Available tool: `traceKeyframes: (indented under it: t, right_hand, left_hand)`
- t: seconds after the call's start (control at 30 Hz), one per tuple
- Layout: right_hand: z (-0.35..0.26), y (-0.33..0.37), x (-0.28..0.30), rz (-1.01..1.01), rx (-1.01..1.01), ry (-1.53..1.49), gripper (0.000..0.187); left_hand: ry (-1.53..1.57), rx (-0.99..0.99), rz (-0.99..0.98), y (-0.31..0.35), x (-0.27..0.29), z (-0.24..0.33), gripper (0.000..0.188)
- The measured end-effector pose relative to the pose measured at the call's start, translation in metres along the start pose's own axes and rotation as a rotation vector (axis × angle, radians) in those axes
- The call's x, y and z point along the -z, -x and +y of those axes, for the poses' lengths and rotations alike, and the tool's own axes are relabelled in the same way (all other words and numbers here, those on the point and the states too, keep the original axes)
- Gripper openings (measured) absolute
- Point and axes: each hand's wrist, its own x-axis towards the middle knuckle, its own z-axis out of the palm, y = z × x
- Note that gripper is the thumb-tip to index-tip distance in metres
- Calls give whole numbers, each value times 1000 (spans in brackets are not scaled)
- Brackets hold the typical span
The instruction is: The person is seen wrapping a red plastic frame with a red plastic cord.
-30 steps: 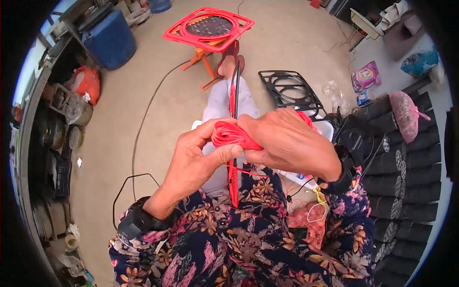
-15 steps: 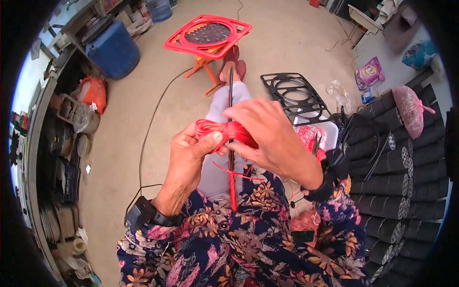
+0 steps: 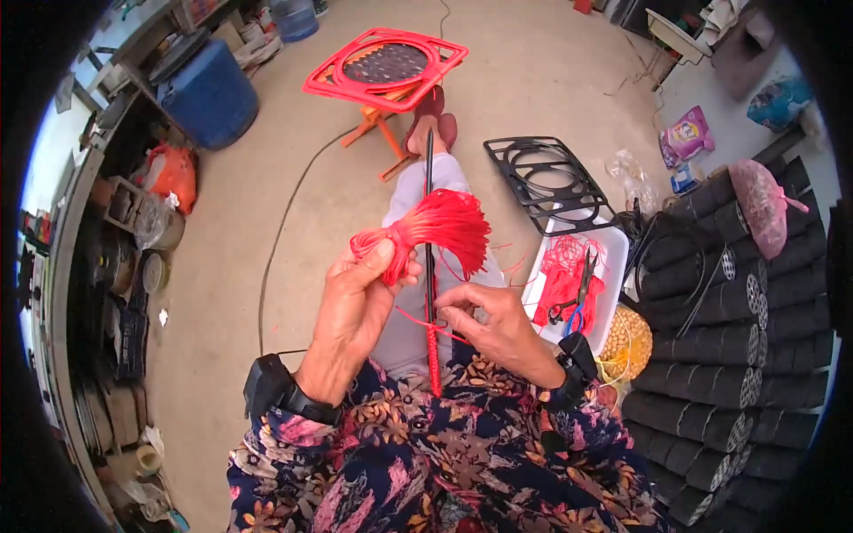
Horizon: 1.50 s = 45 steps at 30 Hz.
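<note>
A bundle of red cord [image 3: 449,233], tied at its waist and fanned out to the right, is gripped in my left hand [image 3: 346,302], thumb pressed on the tie. Behind the bundle a slim black rod [image 3: 429,178] runs lengthwise over my legs. Braided red cord [image 3: 434,364] covers its near end, close to my lap. My right hand [image 3: 498,327] is at the rod just above the braided part, thumb and forefinger pinched together where a loose red strand crosses. The fingertips partly hide that strand.
To the right, a white tray [image 3: 613,266] holds red cord and scissors [image 3: 582,289], beside a black frame [image 3: 546,178]. Stacked black rolls [image 3: 702,382] line the right side. Ahead stands a red frame [image 3: 333,78] on an orange stand; a blue barrel [image 3: 209,93] is at left.
My right hand has left the cord bundle and come down to the strand by the rod. The bundle, still in my left hand, has fanned out and is tilted up to the right.
</note>
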Motion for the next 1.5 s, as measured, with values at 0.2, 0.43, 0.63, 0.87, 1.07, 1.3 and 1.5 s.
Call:
traceKeyframes:
  t: [0.2, 0.43, 0.63, 0.87, 1.07, 1.3, 1.5]
  right_hand:
    - [10, 3, -15, -91, -190, -196, 15]
    - [12, 4, -23, -114, -315, -462, 21]
    - [20, 6, -28, -117, -370, -578, 23]
    - [10, 1, -26, -116, -369, -500, 24]
    - [9, 3, -28, -97, -344, -411, 25]
    - [18, 4, -27, -94, -264, -356, 26]
    - [15, 6, -31, -76, -223, -402, 30]
  left_hand:
    - [52, 18, 34, 10, 10, -11, 20]
    - [195, 30, -49, 20, 24, -12, 25]
    - [527, -7, -105, 27, 35, 5, 33]
    - [587, -133, 150, 26, 67, -8, 32]
    - [313, 54, 328, 43, 68, -26, 32]
    - [-432, 44, 416, 53, 42, -3, 32]
    - [-909, -13, 95, 44, 30, -11, 31]
